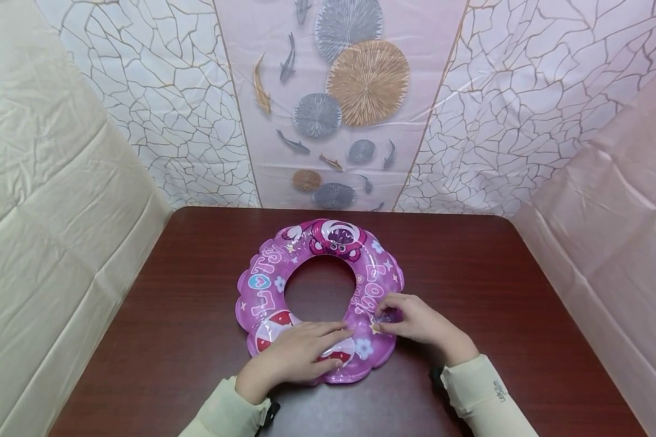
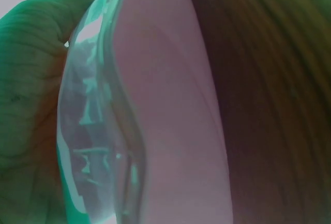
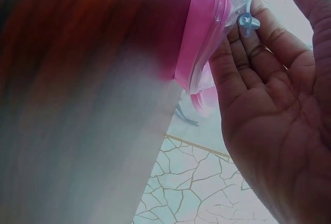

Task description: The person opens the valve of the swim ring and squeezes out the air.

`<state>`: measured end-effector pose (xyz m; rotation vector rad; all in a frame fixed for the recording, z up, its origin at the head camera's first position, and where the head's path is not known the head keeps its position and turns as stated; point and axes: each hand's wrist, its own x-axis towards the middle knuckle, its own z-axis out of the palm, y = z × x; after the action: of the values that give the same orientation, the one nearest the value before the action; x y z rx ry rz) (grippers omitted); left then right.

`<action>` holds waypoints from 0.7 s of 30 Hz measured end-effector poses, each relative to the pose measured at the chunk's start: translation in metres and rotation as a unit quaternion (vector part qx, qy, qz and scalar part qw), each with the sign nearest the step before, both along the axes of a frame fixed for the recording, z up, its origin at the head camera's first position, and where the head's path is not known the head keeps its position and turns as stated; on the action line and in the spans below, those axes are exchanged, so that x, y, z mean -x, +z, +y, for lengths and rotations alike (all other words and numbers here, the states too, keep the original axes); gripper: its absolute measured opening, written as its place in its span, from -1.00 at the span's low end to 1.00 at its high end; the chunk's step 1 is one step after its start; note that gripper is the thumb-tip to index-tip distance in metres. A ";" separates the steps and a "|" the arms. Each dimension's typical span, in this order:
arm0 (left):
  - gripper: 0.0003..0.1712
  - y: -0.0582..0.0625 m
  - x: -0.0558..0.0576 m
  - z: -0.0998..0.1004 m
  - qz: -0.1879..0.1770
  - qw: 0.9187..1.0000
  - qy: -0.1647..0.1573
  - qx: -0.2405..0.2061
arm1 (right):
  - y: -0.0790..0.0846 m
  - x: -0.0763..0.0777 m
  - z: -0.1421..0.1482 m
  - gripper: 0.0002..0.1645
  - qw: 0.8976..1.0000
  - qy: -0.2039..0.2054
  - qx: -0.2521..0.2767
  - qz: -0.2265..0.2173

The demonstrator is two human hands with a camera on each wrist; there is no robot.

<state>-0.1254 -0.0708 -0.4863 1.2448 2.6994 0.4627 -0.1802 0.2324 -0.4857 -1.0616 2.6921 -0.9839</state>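
An inflated purple swim ring (image 1: 254,291) with a scalloped edge, a cartoon bear and white lettering lies flat on the table. My left hand (image 1: 303,352) rests on its near side, fingers stretched over the red-and-white print. In the left wrist view the ring's clear seam (image 2: 121,131) and pale pink side fill the middle, beside the palm (image 2: 31,89). At the ring's right side, my right hand (image 1: 418,321) pinches at the clear air valve (image 3: 248,22) with bent thumb and fingers. The small clear valve shows against the fingers in the right wrist view; the thumb's tip is cut off there.
The dark red-brown table (image 1: 470,261) extends around the ring on all sides. Behind it hangs a patterned cloth (image 1: 333,121) with fish and round motifs. Pale padded walls (image 1: 71,200) flank the table on the left and right.
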 end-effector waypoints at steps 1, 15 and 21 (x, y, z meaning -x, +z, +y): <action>-0.32 0.000 0.000 0.000 0.000 1.000 -0.001 0.000 | 0.000 0.000 0.000 -0.74 1.000 0.000 -0.001 0.000; -0.33 0.001 0.001 0.000 -0.022 1.000 0.001 0.008 | -0.002 0.001 -0.001 -0.74 1.000 0.000 -0.013 -0.005; -0.34 0.002 0.003 0.000 -0.038 0.999 0.002 0.007 | -0.002 0.002 -0.002 -0.76 1.000 0.002 -0.014 -0.007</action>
<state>-0.1286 -0.0708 -0.4847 1.1940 2.6383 0.4795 -0.1818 0.2305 -0.4877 -1.0521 2.6837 -0.9455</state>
